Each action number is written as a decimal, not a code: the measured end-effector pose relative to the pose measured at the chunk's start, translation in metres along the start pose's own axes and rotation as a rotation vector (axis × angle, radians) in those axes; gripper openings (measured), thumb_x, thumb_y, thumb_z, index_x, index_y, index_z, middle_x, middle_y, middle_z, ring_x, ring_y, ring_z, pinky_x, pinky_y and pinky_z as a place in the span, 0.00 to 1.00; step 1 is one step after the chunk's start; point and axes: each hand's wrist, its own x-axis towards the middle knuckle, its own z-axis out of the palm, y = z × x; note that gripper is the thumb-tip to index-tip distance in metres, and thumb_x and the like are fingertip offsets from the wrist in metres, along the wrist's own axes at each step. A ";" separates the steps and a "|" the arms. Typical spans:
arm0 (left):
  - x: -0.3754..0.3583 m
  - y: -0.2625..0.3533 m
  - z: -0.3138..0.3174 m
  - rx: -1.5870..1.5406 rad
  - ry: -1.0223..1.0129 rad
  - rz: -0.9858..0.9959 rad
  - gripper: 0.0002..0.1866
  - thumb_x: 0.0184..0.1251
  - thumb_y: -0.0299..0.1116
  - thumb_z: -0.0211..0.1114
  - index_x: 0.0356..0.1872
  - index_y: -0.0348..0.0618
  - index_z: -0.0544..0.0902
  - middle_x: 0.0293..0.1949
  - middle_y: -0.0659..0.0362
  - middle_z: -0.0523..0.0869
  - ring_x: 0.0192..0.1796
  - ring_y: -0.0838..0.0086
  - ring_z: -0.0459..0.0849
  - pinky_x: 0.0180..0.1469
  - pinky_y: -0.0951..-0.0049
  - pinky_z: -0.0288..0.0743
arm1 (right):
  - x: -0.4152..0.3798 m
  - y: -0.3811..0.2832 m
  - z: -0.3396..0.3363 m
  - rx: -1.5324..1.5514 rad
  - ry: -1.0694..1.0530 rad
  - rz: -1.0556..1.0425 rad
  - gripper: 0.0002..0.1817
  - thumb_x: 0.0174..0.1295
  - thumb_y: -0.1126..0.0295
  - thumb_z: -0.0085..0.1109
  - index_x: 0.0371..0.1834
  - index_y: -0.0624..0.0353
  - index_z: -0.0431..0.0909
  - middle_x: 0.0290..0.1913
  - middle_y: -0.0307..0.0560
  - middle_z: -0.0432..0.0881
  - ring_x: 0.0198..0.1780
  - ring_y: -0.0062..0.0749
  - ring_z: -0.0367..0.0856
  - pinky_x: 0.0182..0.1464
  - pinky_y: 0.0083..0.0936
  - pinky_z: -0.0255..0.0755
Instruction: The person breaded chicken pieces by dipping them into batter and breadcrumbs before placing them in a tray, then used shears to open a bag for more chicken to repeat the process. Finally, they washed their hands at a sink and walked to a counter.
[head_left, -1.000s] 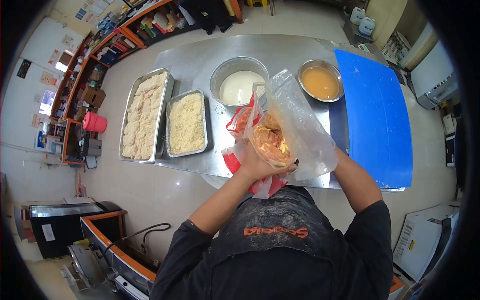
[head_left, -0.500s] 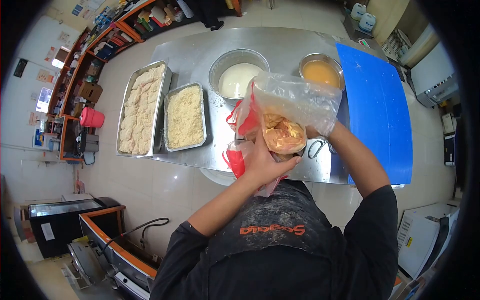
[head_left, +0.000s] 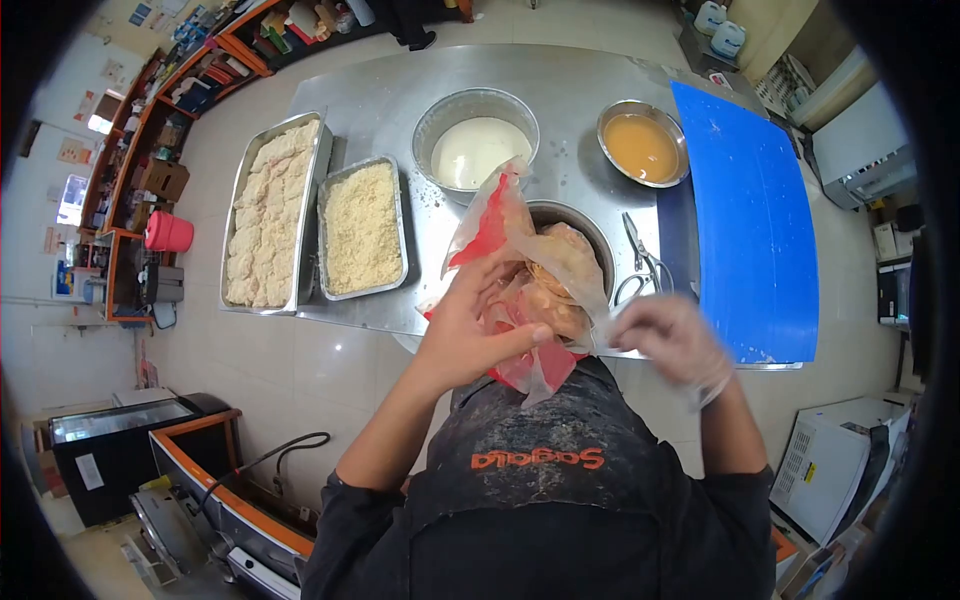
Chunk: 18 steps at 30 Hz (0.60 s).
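My bare left hand (head_left: 465,335) holds a clear and red plastic bag (head_left: 490,225) from its left side, with the thumb across the front. Inside the bag's mouth lies what looks like raw marinated chicken (head_left: 552,300). Under and behind the bag is a round metal pot (head_left: 598,228), partly hidden by it. To the right of the bag, my right hand (head_left: 675,345) wears a clear plastic glove and is smeared by motion, its fingertips close to the bag's edge. A pair of scissors (head_left: 655,268) lies on the table just beyond that hand.
On the steel table (head_left: 370,110) stand a deep tray of floured pieces (head_left: 275,215), a smaller tray of crumbly coating (head_left: 362,230), a pot of white liquid (head_left: 480,150) and a bowl of orange-brown liquid (head_left: 642,145). A blue board (head_left: 755,230) covers the right end.
The bag has come down from upright to slumped over the metal pot. My right hand has come out from behind the bag toward me, uncovering the scissors and the bowl of orange-brown liquid.
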 end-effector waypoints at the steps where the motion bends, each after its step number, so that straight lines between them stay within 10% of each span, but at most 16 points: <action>1: -0.005 -0.002 -0.007 -0.039 0.024 -0.012 0.38 0.59 0.30 0.78 0.68 0.29 0.67 0.62 0.48 0.74 0.68 0.63 0.75 0.74 0.62 0.65 | 0.007 -0.005 0.036 -0.069 0.100 -0.175 0.05 0.61 0.74 0.57 0.36 0.65 0.77 0.31 0.55 0.84 0.33 0.53 0.83 0.38 0.37 0.78; 11: -0.047 -0.003 -0.051 0.044 0.058 0.217 0.24 0.71 0.28 0.64 0.65 0.33 0.71 0.61 0.50 0.75 0.65 0.63 0.78 0.68 0.61 0.74 | 0.079 -0.010 0.066 -0.840 0.028 0.075 0.18 0.56 0.62 0.61 0.41 0.66 0.74 0.42 0.66 0.79 0.46 0.62 0.80 0.48 0.48 0.74; 18: -0.078 -0.024 -0.065 -0.012 0.180 0.147 0.18 0.71 0.26 0.63 0.58 0.33 0.74 0.56 0.52 0.73 0.54 0.67 0.82 0.57 0.65 0.79 | 0.075 0.062 0.079 -1.235 0.061 -0.202 0.18 0.64 0.63 0.55 0.53 0.61 0.76 0.47 0.61 0.82 0.51 0.54 0.82 0.53 0.43 0.75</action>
